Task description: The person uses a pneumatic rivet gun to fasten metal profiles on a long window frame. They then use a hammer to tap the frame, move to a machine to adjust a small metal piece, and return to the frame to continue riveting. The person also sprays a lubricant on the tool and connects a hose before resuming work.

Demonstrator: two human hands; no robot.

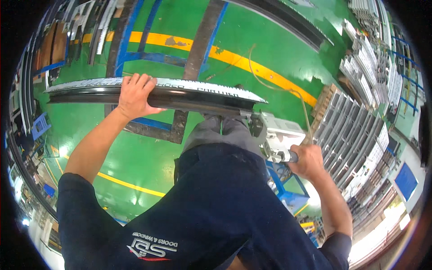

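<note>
A long black metal profile, its far face covered with white printed film, lies crosswise in front of me. My left hand grips it left of the middle, fingers over the film side and thumb along the near side. At the right, the profile's end meets a light grey machine; the exact contact there is too small to make out. My right hand is closed round the dark-gripped handle on the machine's near side.
A blue and dark steel frame stands under and beyond the profile. Another black profile lies farther off. Stacked grey profiles fill the right side, near a thin hose. Racks with long pieces stand at the left.
</note>
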